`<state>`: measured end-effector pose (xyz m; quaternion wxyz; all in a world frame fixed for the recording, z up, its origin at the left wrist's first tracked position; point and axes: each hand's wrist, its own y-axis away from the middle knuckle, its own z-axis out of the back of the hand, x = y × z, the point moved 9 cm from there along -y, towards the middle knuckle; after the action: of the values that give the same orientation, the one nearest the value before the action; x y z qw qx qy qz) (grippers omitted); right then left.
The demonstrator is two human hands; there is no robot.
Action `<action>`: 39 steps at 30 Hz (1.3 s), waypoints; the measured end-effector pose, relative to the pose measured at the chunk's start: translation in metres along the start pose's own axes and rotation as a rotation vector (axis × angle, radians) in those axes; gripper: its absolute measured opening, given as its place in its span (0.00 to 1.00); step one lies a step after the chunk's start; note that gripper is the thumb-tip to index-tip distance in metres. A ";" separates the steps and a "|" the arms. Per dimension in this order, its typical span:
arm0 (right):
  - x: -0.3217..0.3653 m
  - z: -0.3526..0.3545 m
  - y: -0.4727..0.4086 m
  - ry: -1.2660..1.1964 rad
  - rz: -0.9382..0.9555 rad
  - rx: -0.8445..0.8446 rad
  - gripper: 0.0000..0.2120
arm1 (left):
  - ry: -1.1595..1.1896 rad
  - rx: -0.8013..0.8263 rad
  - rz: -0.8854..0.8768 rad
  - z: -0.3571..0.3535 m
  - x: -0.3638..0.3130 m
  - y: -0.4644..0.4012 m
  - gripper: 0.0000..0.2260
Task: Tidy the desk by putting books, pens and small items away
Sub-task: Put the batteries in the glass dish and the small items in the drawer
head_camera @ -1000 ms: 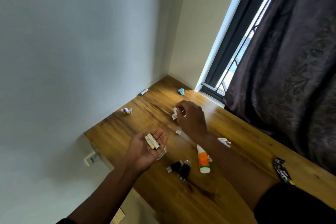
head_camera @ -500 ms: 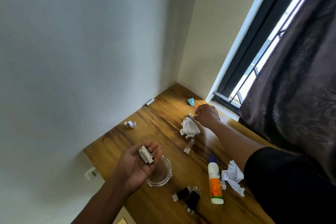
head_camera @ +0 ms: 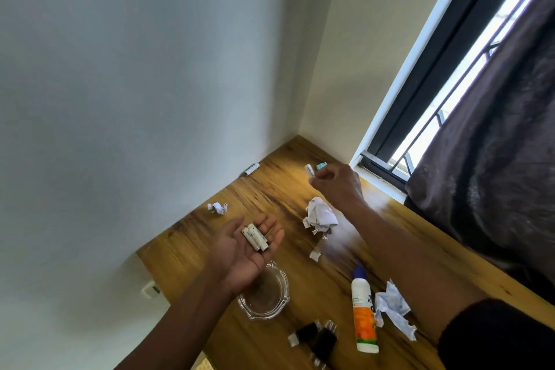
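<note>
My left hand (head_camera: pixel 243 252) is held palm up above the wooden desk (head_camera: pixel 300 249), and small white batteries (head_camera: pixel 255 236) lie on its straight fingers. My right hand (head_camera: pixel 338 186) is raised near the far corner and pinches another white battery (head_camera: pixel 309 172) between its fingertips. One more battery (head_camera: pixel 251 169) lies against the wall. A crumpled white paper (head_camera: pixel 319 215) sits just below my right hand, a smaller scrap (head_camera: pixel 217 207) lies to the left, and a third crumpled paper (head_camera: pixel 393 308) rests by my right forearm.
A clear glass dish (head_camera: pixel 264 294) stands under my left wrist. A white and orange bottle (head_camera: pixel 364 314) lies on its side, black small items (head_camera: pixel 318 339) near the front edge. A blue scrap (head_camera: pixel 321 165) lies by the window frame (head_camera: pixel 381 165). A dark curtain (head_camera: pixel 495 159) hangs right.
My right hand has lifted off the desk by the crumpled paper and now pinches a white battery in the air. My left palm has stayed up with its batteries.
</note>
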<state>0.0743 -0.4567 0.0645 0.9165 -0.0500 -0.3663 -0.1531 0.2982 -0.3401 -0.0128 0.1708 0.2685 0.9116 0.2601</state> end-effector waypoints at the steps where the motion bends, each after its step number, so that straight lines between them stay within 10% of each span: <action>1: 0.017 -0.002 0.014 -0.042 0.050 0.027 0.04 | 0.004 0.008 -0.012 -0.002 -0.002 -0.003 0.22; 13: 0.095 -0.061 0.119 0.178 0.401 0.238 0.10 | -0.067 -0.025 -0.033 -0.009 -0.010 -0.011 0.23; 39: 0.065 -0.184 -0.052 0.375 0.126 0.173 0.23 | -0.073 0.006 -0.056 0.038 -0.033 0.011 0.19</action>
<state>0.2226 -0.5597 -0.0260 0.9772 0.0353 -0.1975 -0.0702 0.3459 -0.3369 -0.0317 0.2105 0.2529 0.9126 0.2424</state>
